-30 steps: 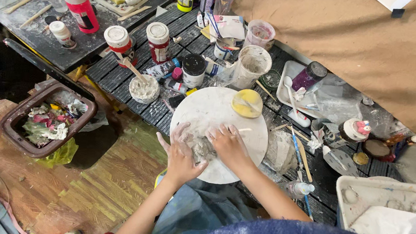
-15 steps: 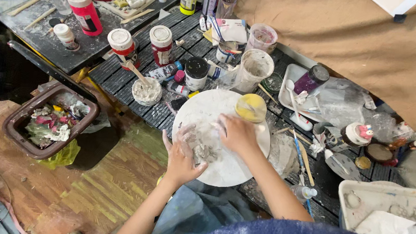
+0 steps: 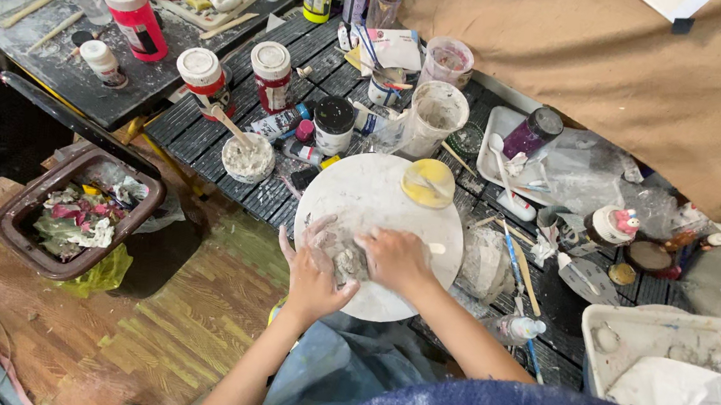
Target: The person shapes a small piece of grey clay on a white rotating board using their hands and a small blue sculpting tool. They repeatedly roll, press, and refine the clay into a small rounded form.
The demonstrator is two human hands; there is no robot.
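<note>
Lighting even, soft, bright overall; dim at far left edge. Shadows faint, no glare. Focus sharp centre, slight wide-angle stretch at edges.

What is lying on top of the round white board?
On the round white board lie a grey clay lump, pressed by the left hand and right hand, and a yellow sponge. The clay's middle is covered by the hands.

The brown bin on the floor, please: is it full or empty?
Partly full: the bin holds crumpled paper scraps below its rim.
</note>
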